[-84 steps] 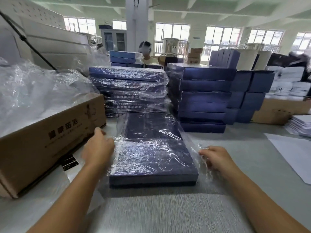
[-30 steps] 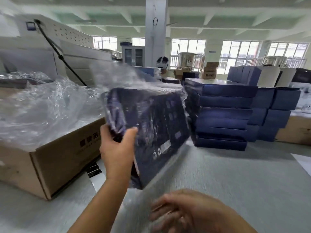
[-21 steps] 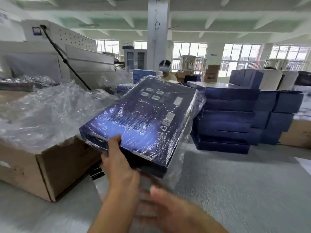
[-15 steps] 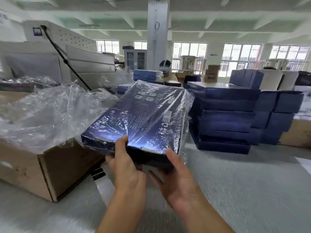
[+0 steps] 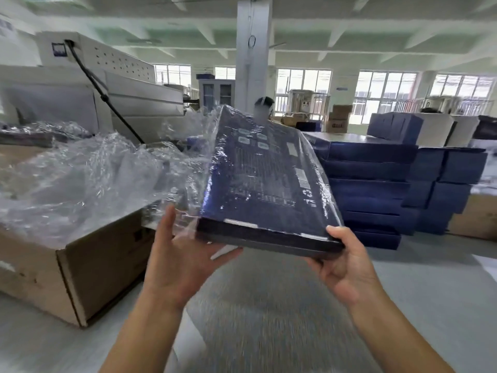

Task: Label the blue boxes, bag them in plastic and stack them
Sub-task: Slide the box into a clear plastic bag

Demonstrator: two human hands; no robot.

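Both hands hold a bagged blue box (image 5: 263, 181) above the table (image 5: 269, 319).
The left hand (image 5: 180, 259) is spread palm-up under the near left corner, thumb raised; the right hand (image 5: 345, 265) grips the near right corner, thumb on top, fingers curled beneath. The box tilts, far end higher.

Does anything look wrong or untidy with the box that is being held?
The blue box looks undamaged, but its plastic bag is loose: spare film bunches and flares off the left edge, above the left hand.
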